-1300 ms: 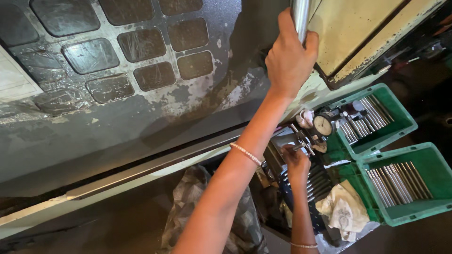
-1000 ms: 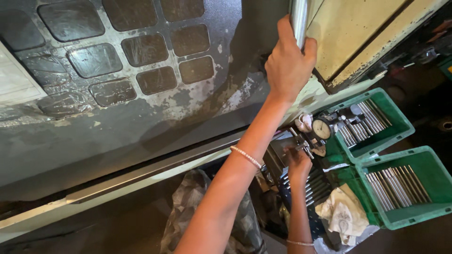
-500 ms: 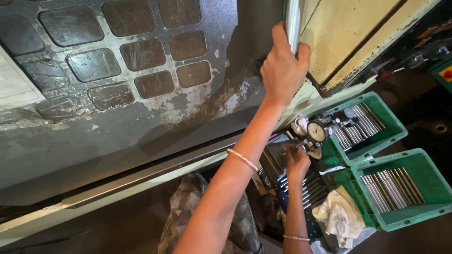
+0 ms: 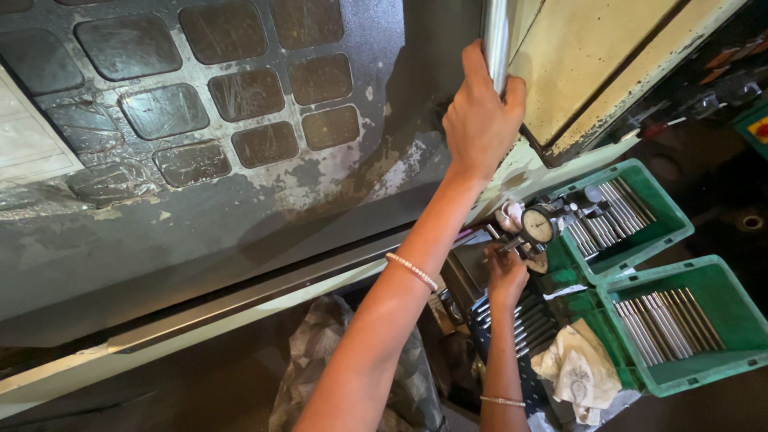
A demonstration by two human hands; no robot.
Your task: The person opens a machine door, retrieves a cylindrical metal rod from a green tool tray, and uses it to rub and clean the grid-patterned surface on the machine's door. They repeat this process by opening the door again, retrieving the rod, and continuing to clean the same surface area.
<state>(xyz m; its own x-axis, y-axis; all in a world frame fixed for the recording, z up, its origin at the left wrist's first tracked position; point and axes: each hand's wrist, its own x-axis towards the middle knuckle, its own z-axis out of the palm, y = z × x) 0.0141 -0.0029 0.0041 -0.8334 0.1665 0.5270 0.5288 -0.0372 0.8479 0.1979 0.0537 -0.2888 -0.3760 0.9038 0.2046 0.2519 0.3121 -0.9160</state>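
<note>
Gripping high, the left hand (image 4: 478,120) is wrapped around a polished steel bar (image 4: 496,36) that runs upright along the edge of the machine door (image 4: 240,208), fingers curled over it, thumb behind. The bar's long axis runs straight up out of frame, so the grip sits across it. Well below, the right hand (image 4: 506,276) is closed around the stem of a dial gauge (image 4: 539,226); the round white face sits just up and right of the knuckles, tilted toward the camera. The right hand is plainly the nearer one to the gauge, with the left arm stretched well apart above it. Just beside the gauge, a green plastic crate (image 4: 668,228) holds a row of slim metal rods, and a second crate (image 4: 732,352) lower right holds more, lying parallel. A crumpled, stained rag (image 4: 578,372) lies between them. The door is dark, scuffed metal with paint flaking, and worn square pads (image 4: 240,92) sit in a grid.
</note>
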